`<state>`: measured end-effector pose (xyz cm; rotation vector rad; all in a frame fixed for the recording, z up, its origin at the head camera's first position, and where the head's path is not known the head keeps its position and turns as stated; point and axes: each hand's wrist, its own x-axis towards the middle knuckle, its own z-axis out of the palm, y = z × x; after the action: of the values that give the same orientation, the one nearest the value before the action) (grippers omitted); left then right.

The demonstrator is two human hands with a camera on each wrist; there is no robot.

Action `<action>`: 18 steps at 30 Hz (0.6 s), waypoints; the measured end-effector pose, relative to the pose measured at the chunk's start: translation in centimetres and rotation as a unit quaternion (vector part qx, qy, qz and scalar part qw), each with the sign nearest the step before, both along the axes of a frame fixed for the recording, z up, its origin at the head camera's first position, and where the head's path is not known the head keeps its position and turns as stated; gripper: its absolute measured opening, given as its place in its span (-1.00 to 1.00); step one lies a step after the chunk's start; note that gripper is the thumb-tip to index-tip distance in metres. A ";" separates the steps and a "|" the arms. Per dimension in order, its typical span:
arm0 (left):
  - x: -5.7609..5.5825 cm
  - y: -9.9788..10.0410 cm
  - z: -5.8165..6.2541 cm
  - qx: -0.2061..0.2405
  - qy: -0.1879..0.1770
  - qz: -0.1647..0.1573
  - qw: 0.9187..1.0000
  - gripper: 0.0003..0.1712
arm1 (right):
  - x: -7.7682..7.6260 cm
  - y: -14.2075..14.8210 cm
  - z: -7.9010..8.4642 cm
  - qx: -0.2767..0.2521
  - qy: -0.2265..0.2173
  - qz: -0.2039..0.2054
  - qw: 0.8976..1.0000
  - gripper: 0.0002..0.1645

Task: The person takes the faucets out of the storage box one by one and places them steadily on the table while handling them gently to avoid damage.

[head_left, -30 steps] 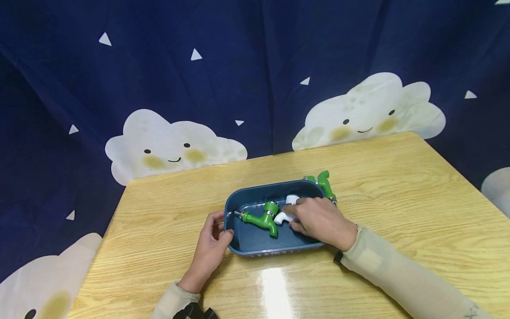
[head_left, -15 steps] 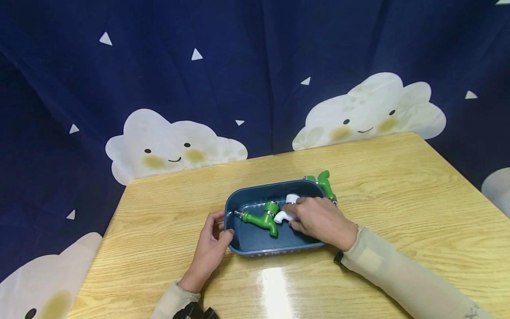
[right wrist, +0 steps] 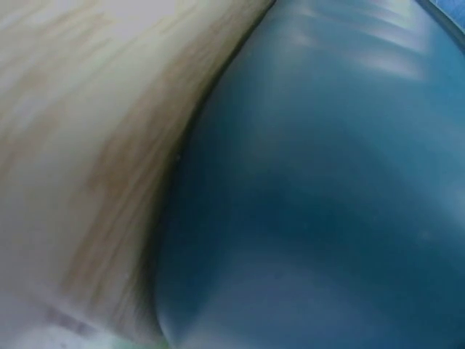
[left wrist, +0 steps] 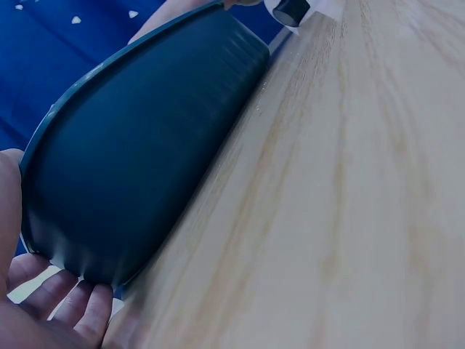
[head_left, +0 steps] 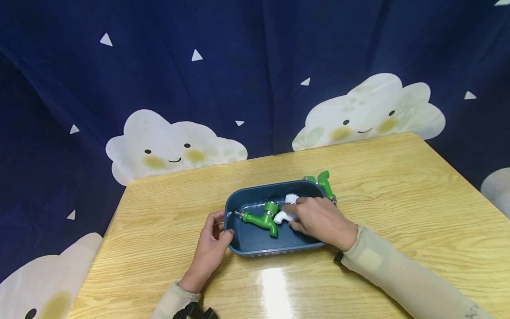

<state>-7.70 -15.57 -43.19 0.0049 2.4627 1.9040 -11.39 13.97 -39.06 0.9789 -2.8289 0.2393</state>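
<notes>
A blue plastic basket [head_left: 255, 253] stands on the wooden table. Inside it, a green tap [head_left: 260, 220] lies on the left and a white tap [head_left: 284, 216] on the right, their spouts toward the front. My right hand [head_left: 322, 221] reaches over the basket's right end and grips the white tap, covering much of its body. My left hand [head_left: 213, 243] holds the basket's left end, thumb over the rim and fingers against the outer wall. In the left wrist view those fingers [left wrist: 73, 305] touch the basket's end low down. The right wrist view shows only the basket's outer wall [right wrist: 312, 182] and table.
Another green tap [head_left: 324, 184] lies on the table [head_left: 378, 177] just behind the basket's right back corner, partly hidden by it. A dark blue curtain [head_left: 255, 66] with clouds hangs along the table's far edge.
</notes>
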 end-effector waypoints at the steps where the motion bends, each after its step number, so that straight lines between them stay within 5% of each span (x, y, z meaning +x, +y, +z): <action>1: 0.0 0.0 0.0 0.000 0.000 0.000 1.000 -0.44 | 0.0 0.0 0.0 0.000 0.001 0.000 1.000 -0.63; 18: 0.1 0.0 0.0 0.001 0.005 -0.002 1.000 -0.45 | 0.0 0.0 0.0 -0.001 0.000 -0.002 1.000 -0.61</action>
<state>-7.64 -15.54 -43.21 0.0193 2.4670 1.9094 -11.39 14.01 -39.11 0.9739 -2.8286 0.2425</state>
